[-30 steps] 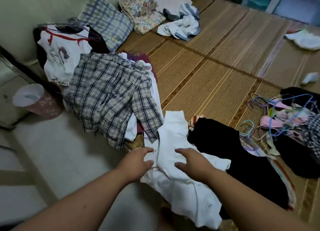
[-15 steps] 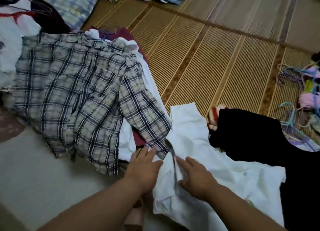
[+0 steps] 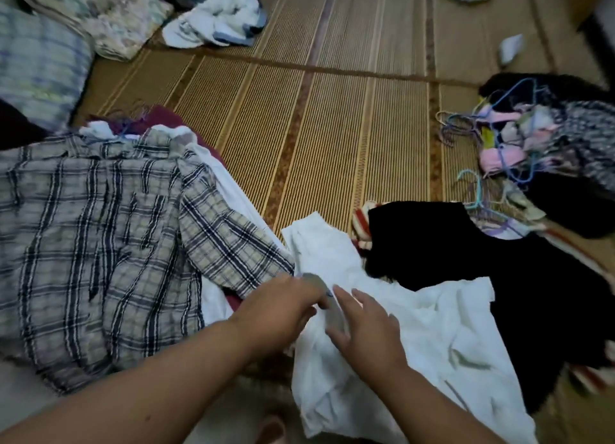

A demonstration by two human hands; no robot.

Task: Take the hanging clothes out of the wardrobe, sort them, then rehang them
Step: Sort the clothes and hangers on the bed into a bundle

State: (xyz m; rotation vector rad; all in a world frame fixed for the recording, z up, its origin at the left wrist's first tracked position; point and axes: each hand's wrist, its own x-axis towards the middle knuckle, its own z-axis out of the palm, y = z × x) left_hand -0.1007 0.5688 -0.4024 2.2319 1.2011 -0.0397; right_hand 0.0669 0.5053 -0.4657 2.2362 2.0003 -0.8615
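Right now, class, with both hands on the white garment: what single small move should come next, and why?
Probably pull the white garment flat: it lies crumpled, partly over the black garment, while the left hand pinches a fold and the right hand rests flat on it.

Left hand [image 3: 283,305] fingers curled, pinching; right hand [image 3: 369,330] flat, fingers spread.
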